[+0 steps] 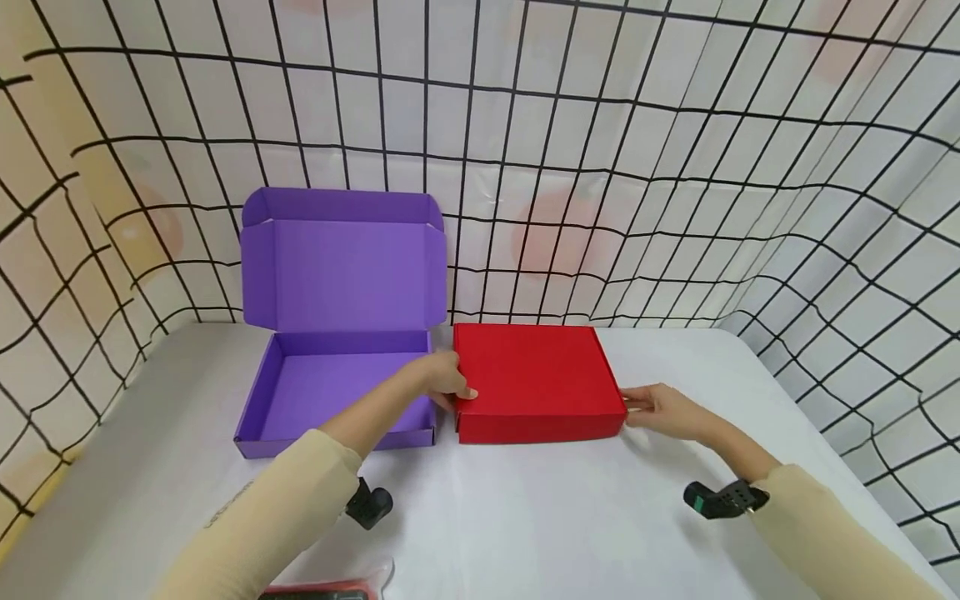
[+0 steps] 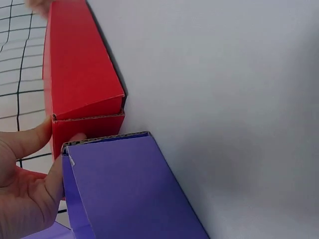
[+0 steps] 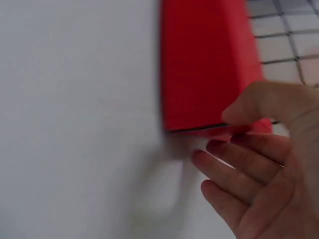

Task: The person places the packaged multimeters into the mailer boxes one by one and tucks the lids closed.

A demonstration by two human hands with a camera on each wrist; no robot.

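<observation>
A closed red cardboard box (image 1: 536, 371) lies on the white table, right of an open purple cardboard box (image 1: 337, 396) whose lid stands upright at the back. At the red box's left end, my left hand (image 1: 444, 377) holds its edge, thumb on the top and other fingers down the side wall, in the narrow gap between the boxes. The left wrist view has that thumb on the red box's upper edge. By the opposite end, my right hand (image 1: 667, 410) has its fingers loosely extended, fingertips right at the side wall; its thumb overlaps the edge in the right wrist view.
Black wire mesh (image 1: 480, 158) with white sheeting behind it encloses the table (image 1: 555, 517) at the back and sides. At the front edge lies a clear-wrapped red and black item (image 1: 330, 590), partly behind the left sleeve.
</observation>
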